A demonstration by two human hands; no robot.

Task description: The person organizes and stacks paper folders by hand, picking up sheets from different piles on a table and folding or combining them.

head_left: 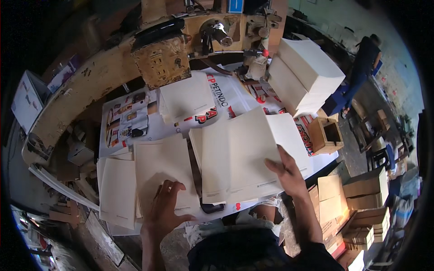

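Note:
My left hand (163,208) lies flat, fingers spread, on a low stack of cream paper sheets (162,169) at the near left of the worktable. My right hand (286,170) presses with spread fingers on a fanned stack of cream sheets (244,153) in the middle of the table. Neither hand grips anything. A small black object (212,208) peeks out from under the front edge of the fanned stack.
A yellow worn machine (162,58) arches over the back of the table. Tall white paper stacks (303,74) stand at the right, a smaller stack (185,97) behind. A wooden box (327,134) and cardboard boxes (366,189) are right. A person (364,67) stands far right.

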